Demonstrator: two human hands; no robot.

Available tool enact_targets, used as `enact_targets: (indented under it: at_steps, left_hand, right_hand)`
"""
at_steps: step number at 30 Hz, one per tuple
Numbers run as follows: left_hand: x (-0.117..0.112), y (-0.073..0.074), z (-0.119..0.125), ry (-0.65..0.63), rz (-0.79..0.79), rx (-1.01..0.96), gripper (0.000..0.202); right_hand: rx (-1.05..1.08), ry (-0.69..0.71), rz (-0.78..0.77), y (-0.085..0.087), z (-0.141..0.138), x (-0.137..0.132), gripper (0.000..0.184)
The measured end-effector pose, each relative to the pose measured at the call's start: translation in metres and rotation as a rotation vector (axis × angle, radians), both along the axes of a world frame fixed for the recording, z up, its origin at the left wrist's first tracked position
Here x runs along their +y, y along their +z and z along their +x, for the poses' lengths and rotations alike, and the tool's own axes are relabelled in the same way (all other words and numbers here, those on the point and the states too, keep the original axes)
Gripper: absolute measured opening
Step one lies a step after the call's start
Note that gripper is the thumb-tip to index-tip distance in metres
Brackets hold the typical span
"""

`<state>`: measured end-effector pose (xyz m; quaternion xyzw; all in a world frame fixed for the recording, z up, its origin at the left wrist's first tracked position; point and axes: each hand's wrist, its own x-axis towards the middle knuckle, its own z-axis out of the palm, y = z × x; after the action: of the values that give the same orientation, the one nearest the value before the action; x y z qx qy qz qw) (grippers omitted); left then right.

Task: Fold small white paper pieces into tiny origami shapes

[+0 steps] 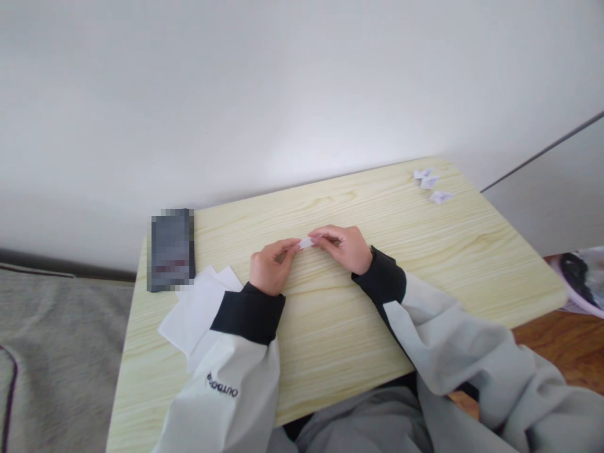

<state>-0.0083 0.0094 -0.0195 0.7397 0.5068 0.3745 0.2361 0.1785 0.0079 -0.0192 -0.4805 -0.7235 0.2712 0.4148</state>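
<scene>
Between my two hands, over the middle of the table, is a small folded piece of white paper [306, 242]. My left hand [274, 264] pinches its left end between thumb and fingertips. At the other end my right hand [343, 246] grips it the same way, hiding that part of the paper. Several white paper sheets [201, 311] lie loosely overlapped by my left forearm, partly under the sleeve. Toward the far right corner sit three small folded paper pieces [441, 197], apart from my hands.
A dark, pixelated flat object [170, 250] lies at the table's left back edge. The light wood table [330, 352] meets a white wall [283, 94] behind. Beyond the right edge stands a bin [585, 283] with a plastic liner. Grey fabric [66, 352] is on the left.
</scene>
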Motion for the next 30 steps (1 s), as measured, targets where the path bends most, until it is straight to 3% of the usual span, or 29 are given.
enact_targets:
  at_steps: [8,30]
  left_hand:
    - [0.0008,-0.0005,-0.0011,-0.053,0.190,0.145,0.011]
    - [0.0038,-0.0034,-0.0031,-0.129,0.305,0.263,0.013]
  right_hand:
    - [-0.219,0.145,0.278,0.0012,0.0047,0.0037,0.008]
    - [-0.377,0.210,0.263,-0.0007,0.0038,0.0043,0.012]
